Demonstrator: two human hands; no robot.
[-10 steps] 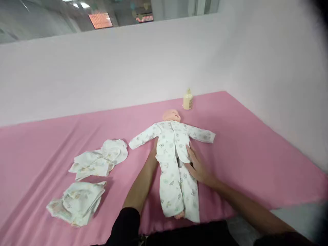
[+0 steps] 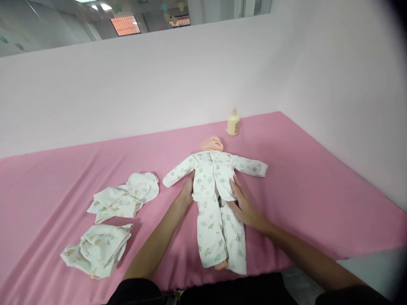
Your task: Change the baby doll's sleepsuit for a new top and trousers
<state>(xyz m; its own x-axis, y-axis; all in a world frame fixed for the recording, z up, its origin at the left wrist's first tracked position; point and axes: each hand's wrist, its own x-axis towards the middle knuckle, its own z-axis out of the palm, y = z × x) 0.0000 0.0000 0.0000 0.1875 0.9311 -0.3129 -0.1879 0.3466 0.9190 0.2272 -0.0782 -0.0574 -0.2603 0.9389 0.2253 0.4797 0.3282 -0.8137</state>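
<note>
A baby doll (image 2: 212, 144) lies on its back, dressed in a white printed jacket (image 2: 203, 176) and matching trousers (image 2: 211, 233). Both sleeves stretch out sideways; a foot (image 2: 221, 265) shows at one trouser cuff. My left hand (image 2: 190, 188) is against the jacket's left side, its fingers mostly hidden by the doll's body. On the other side, my right hand (image 2: 244, 205) rests with fingers spread over the jacket's lower edge and the trouser top.
Two crumpled white printed garments lie to the left, an upper one (image 2: 122, 201) and a lower one (image 2: 100, 250). A cream pump bottle (image 2: 233, 123) stands behind the doll's head. Pink cloth (image 2: 302, 190) covers the table, with white walls (image 2: 143, 89) behind and right.
My left hand has drawn back a little from under the doll's side, and my left forearm has swung left. The left-side sleeve has shifted slightly inward. My right hand stays in place.
</note>
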